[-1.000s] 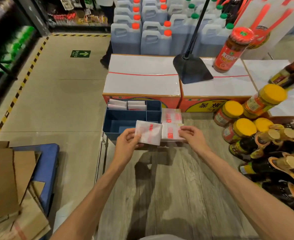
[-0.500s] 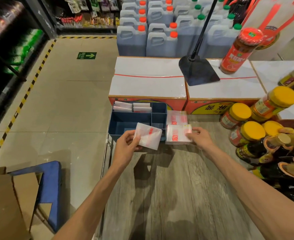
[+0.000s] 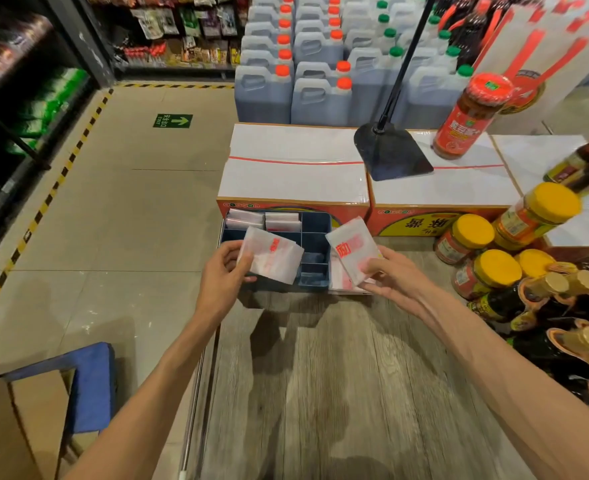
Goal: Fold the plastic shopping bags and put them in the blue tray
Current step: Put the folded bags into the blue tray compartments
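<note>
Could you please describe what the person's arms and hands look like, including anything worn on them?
Both forearms are bare as far as the view shows: no sleeves, gloves, watch or bracelets. The left hand and right hand show no rings or markings.

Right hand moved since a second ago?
Yes. The right hand has lifted a folded bag off the stack beside the blue tray.

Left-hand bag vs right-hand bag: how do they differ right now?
The left-hand bag, pinched by the left hand, hangs over the blue tray; the right-hand bag, held by the right hand, is just off the tray's right edge, above the loose bags on the table. The left-hand bag shows faint red print; the right-hand bag shows a bold red character. Both are folded, translucent white, held clear of any surface.
</note>
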